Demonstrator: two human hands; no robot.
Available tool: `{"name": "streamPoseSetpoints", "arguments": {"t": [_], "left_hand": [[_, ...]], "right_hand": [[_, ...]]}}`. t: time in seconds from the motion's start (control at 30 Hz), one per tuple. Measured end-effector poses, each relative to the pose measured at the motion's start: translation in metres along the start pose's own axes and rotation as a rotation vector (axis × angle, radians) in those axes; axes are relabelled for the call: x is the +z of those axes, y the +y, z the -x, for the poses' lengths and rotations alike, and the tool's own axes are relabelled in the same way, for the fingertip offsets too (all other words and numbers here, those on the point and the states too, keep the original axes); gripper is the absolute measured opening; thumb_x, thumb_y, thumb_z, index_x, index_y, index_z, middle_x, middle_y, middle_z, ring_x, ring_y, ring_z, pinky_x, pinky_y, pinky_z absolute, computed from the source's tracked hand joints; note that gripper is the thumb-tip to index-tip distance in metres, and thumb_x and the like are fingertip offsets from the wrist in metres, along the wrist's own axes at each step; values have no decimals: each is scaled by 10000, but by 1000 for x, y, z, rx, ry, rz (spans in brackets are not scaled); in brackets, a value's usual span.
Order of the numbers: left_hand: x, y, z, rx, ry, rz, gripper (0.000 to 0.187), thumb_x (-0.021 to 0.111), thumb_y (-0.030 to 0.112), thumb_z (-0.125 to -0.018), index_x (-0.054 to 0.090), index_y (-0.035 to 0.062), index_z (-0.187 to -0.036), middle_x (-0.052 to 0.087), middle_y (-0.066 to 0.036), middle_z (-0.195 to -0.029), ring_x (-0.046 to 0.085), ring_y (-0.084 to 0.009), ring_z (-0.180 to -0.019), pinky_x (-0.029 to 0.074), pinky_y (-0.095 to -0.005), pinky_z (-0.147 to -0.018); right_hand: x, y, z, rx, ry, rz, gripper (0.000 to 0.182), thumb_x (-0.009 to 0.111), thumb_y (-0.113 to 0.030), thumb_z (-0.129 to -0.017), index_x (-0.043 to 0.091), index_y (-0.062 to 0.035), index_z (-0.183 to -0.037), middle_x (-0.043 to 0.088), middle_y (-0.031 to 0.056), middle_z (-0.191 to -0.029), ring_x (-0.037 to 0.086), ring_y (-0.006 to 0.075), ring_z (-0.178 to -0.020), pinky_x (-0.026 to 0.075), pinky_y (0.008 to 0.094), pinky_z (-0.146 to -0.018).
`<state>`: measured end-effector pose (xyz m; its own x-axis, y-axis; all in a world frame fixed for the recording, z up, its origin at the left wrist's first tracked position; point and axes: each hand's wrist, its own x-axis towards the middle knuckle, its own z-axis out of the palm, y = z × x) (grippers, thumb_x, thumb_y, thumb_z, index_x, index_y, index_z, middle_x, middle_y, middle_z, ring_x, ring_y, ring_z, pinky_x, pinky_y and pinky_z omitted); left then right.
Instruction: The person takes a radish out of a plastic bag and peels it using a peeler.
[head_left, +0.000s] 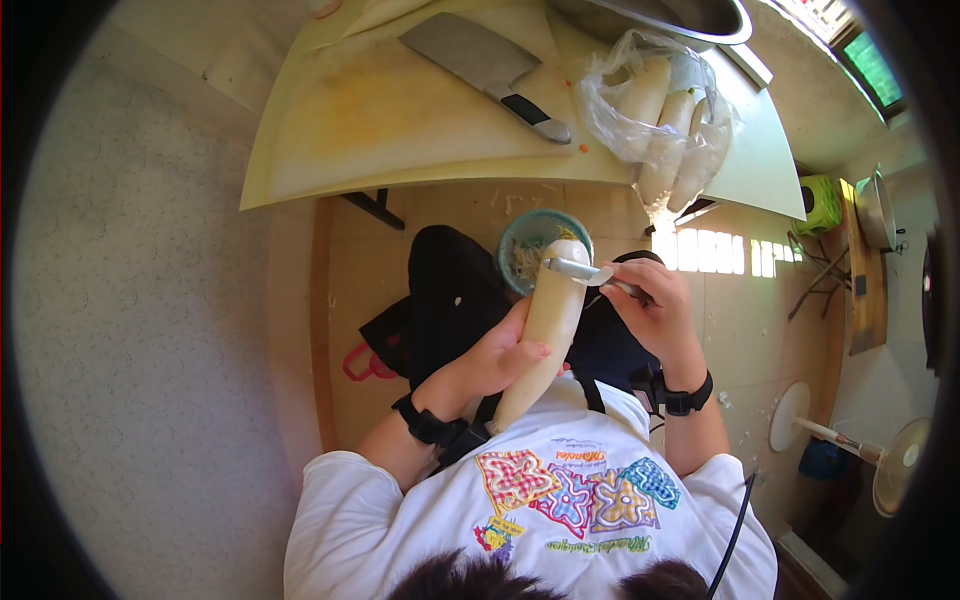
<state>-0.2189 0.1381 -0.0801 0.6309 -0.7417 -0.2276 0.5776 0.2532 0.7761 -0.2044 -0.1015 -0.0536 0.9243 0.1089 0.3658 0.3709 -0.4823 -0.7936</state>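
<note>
A long white daikon radish [551,325] slants across my lap, its lower end against my shirt. My left hand [503,352] is closed around its middle. In my right hand [650,305] is a peeler [578,270], whose metal head lies across the radish near the top end. Beneath that top end, a teal basin [507,250] on the floor holds pale peelings, partly hidden by the radish.
On the table in front of me, a cleaver [480,68] rests on a large stained cutting board [350,120]. A clear plastic bag with several daikons [655,120] hangs over the table's edge. A metal bowl [735,25] stands behind it. A fan [900,465] is at the right.
</note>
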Motion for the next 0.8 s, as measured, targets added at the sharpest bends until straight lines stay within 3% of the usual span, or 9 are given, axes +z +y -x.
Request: {"name": "streamPoseSetpoints", "arguments": {"t": [0.1,0.2,0.27,0.43,0.47,0.6,0.7,0.8], "left_hand": [[-2,0,-3,-9,19,-12,698,550,219,-890,237,55,-1492,534,-144,-1200,638,-229,-993,550,-439,-929],[-3,-1,-1,17,-4,58,731,543,131,-921,163,102,-1544,545,-121,-1136,625,-202,-943,549,-385,-858],[-2,0,-2,6,16,-15,732,568,227,-896,211,60,-1513,534,-135,-1216,635,-215,-994,543,-428,-935],[4,4,1,20,-112,-87,805,590,232,-890,152,73,-1546,529,-135,-1254,633,-220,-1017,529,-412,-951],[5,7,0,16,-124,-80,825,599,235,-887,138,76,-1552,526,-137,-1268,633,-223,-1027,526,-407,-952],[-1,11,-5,60,-18,-101,814,604,235,-886,155,73,-1545,531,-140,-1266,632,-232,-1048,537,-404,-927],[-8,17,-6,2,9,-97,798,597,219,-883,167,72,-1539,537,-142,-1261,632,-240,-1058,544,-399,-907],[-14,20,-9,46,7,-117,776,576,183,-878,176,71,-1533,542,-145,-1255,635,-248,-1056,549,-400,-901]], "right_hand": [[-1,1,0,-16,12,1,222,775,-27,-776,717,-28,-991,709,72,-817,533,117,-545,382,237,-475],[2,1,-1,-15,28,-9,216,774,-26,-783,715,-23,-991,709,75,-819,548,122,-561,395,239,-486],[1,2,-1,-11,38,-11,213,773,-26,-788,714,-20,-992,709,79,-822,559,130,-575,408,242,-498],[-9,15,-1,123,139,41,186,765,-38,-818,709,-1,-992,712,88,-843,595,134,-653,465,262,-576],[-9,17,1,169,159,32,167,754,-47,-843,705,3,-995,703,69,-829,570,93,-654,446,240,-578],[-11,25,4,216,241,3,156,741,-58,-867,701,3,-1005,683,36,-805,535,61,-653,421,213,-583],[-13,20,7,283,255,-55,168,733,-55,-877,692,6,-1028,662,3,-805,510,41,-667,405,192,-600],[-8,12,9,358,284,-319,245,737,-45,-869,665,2,-1098,649,-12,-839,518,34,-701,402,185,-618]]}}
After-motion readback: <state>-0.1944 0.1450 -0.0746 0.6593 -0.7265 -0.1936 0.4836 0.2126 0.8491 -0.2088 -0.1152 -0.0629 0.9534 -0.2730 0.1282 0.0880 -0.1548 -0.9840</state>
